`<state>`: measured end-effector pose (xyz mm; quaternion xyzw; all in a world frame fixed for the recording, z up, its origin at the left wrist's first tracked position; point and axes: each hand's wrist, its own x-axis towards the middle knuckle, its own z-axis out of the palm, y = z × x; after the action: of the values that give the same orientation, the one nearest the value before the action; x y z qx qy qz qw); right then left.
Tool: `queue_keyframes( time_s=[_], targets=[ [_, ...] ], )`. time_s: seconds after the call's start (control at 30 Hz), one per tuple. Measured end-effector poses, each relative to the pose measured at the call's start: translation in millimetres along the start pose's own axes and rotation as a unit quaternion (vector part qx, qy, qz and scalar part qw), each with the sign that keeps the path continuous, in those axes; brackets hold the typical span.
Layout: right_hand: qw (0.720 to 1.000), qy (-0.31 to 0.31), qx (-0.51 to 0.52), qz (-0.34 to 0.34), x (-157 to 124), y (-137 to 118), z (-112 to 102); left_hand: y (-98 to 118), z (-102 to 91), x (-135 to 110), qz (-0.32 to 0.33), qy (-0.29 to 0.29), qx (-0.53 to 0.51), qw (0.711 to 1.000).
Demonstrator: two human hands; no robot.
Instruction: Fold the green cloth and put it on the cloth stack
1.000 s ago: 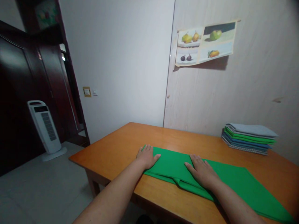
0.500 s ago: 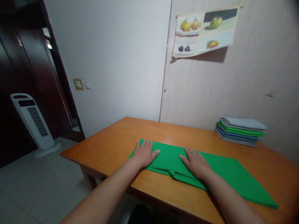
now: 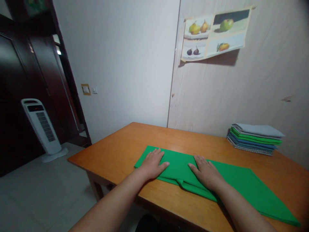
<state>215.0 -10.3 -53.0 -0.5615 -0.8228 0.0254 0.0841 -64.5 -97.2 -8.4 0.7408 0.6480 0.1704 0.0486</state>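
Head view shows the green cloth folded into a long strip on the wooden table, not yet compact. Left hand and right hand lie spread flat on it, while the stack of folded cloths sits beyond the strip's right end.

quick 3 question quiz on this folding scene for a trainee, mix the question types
1. True or false: both hands lie flat on the green cloth.
2. Where is the stack of folded cloths? A) on the floor B) far right of the table, by the wall C) under the left hand
3. What stands on the floor at left?

Key
1. True; the right hand too.
2. B
3. A white tower fan.
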Motion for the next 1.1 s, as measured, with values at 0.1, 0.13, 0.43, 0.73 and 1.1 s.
queue_keyframes(
  time_s=[0.1, 0.13, 0.43, 0.73, 1.1],
  targets=[
    [1.0, 0.006, 0.0, -0.004, -0.4, 0.1, 0.6, -23.3, -13.9, 4.1, -0.08, 0.091, -0.019, 0.992],
    [1.0, 0.008, -0.001, -0.005, -0.7, -0.1, 0.5, -32.0, -19.2, 5.3, -0.114, 0.112, -0.02, 0.987],
    [1.0, 0.014, -0.007, 0.002, -1.6, -1.7, 0.8, -71.2, -35.5, 8.5, -0.261, 0.07, -0.038, 0.962],
    [1.0, 0.011, -0.005, -0.006, 1.2, -0.3, 2.0, -61.5, -42.8, 21.9, -0.309, -0.005, -0.079, 0.948],
    [1.0, 0.009, 0.014, 0.001, -1.2, -7.1, -3.9, -57.5, -54.5, 24.3, -0.307, -0.06, -0.176, 0.933]
  ],
)
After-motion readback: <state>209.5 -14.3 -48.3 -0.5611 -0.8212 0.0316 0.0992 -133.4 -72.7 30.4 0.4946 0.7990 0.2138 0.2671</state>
